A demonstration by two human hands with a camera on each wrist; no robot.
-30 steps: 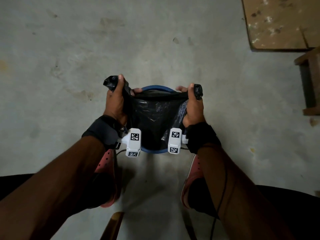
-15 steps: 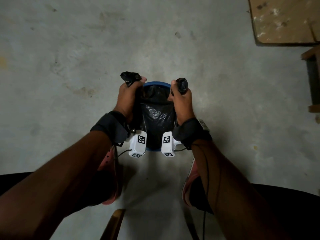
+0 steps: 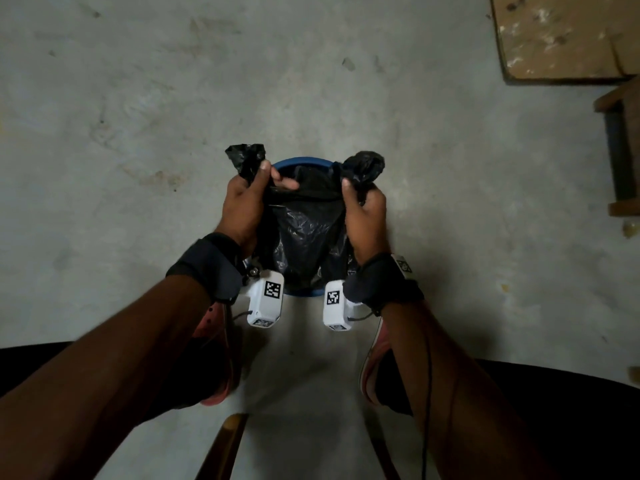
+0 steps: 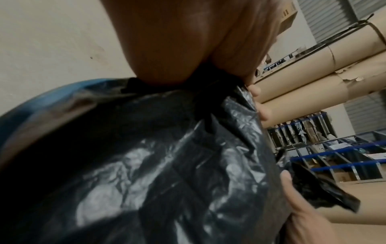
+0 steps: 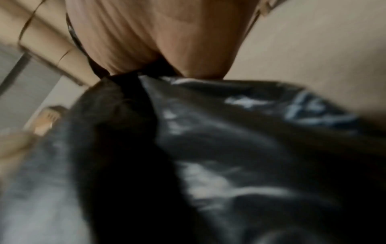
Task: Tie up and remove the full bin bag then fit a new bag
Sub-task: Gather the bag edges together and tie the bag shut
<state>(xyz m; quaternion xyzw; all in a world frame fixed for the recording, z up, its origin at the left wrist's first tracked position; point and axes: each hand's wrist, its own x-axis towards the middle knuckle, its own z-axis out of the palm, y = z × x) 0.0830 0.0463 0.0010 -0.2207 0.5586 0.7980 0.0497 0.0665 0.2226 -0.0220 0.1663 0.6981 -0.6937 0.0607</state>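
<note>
A black bin bag (image 3: 306, 233) sits in a round blue bin (image 3: 301, 161) on the concrete floor between my feet. My left hand (image 3: 254, 188) grips one gathered corner of the bag's top, a tuft sticking up past the thumb. My right hand (image 3: 360, 199) grips the opposite gathered corner (image 3: 367, 166). The bag's mouth is stretched flat between the two hands. In the left wrist view the crinkled bag (image 4: 167, 165) fills the frame over the bin rim (image 4: 41, 99), with the right hand (image 4: 292, 189) holding its corner. The right wrist view is blurred: bag (image 5: 208, 148) under my palm.
A brown board (image 3: 561, 36) lies on the floor at the far right, with a wooden stool (image 3: 620, 147) beside it. My pink shoes (image 3: 214, 341) flank the bin. A chair edge (image 3: 225, 441) shows near me. Cardboard tubes (image 4: 323, 69) and blue racks (image 4: 344, 156) stand in the background.
The hands first came together with the gathered corners, then moved apart a little and the bag's top is drawn flat between them again.
</note>
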